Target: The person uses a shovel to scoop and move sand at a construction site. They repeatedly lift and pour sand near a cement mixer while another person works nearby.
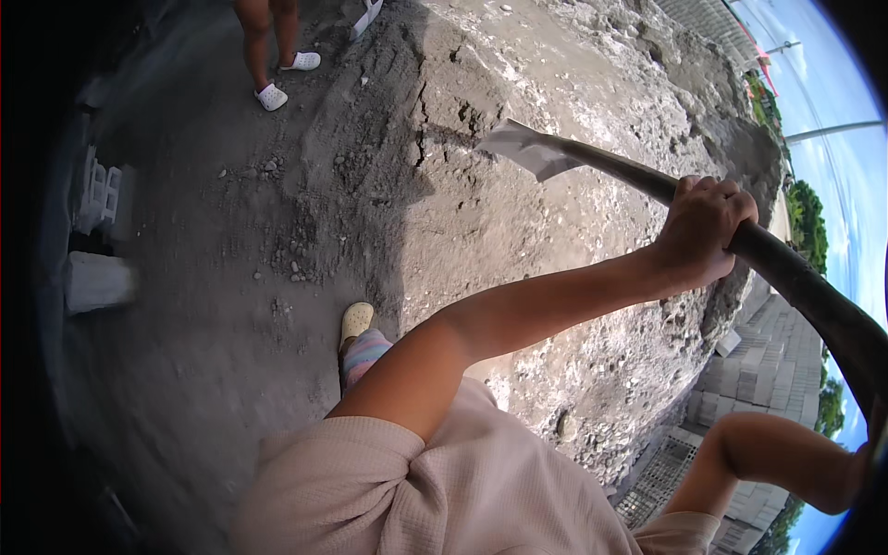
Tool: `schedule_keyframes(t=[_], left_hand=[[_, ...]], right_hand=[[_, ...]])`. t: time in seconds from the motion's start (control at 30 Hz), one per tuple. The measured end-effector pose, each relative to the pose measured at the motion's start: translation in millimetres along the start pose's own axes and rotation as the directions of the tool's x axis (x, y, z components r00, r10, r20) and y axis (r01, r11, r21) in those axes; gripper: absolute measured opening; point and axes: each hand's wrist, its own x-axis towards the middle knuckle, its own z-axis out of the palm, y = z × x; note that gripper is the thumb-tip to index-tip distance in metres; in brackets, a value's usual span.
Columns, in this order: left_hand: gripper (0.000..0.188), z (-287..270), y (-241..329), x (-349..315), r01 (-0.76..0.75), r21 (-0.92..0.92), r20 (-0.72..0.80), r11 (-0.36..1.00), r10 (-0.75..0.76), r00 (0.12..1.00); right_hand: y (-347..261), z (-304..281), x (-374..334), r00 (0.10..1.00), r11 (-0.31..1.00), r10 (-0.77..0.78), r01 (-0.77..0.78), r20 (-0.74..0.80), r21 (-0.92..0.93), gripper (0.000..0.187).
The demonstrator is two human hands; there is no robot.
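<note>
A shovel slants across the right half of the head view, its metal blade point(532, 150) pointing left over the pale, stony heap of sand point(518, 222). Whether the blade's tip touches the heap, I cannot tell. My left hand point(705, 231) is closed round the dark shaft point(803, 282), partway up from the blade. At the right rim, my right hand point(862, 467) meets the upper end of the shaft, its fingers mostly cut off by the picture's edge. That elbow is bent and raised.
Another person's legs point(268, 37) in white clogs stand at the upper left. Grey hollow blocks point(100, 190) and a pale block point(97, 282) lie at the left. Stacked blocks point(768, 361) rise at the right. My foot in a yellowish clog point(356, 321) rests beside the heap.
</note>
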Motion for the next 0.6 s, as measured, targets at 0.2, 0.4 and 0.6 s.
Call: schedule_keyframes(t=[0.2,0.4,0.6], left_hand=[[0.019,-44.8,-224.5,-172.2,0.443,0.523,0.021,0.728,-0.531,0.847],[0.017,-40.3,-184.4,-272.2,0.450,0.483,0.021,0.751,-0.524,0.851],[0.019,-16.0,-72.4,-190.9,0.131,0.278,0.246,0.952,-0.203,0.948]], right_hand=[[31.7,284.2,14.2,0.809,0.806,0.584,-0.568,0.066,-0.165,0.033],[-4.0,299.9,-110.4,0.893,0.883,0.439,-0.449,0.101,0.134,0.026],[-20.4,182.4,-131.8,0.877,0.928,0.367,-0.369,-0.310,0.053,0.026]])
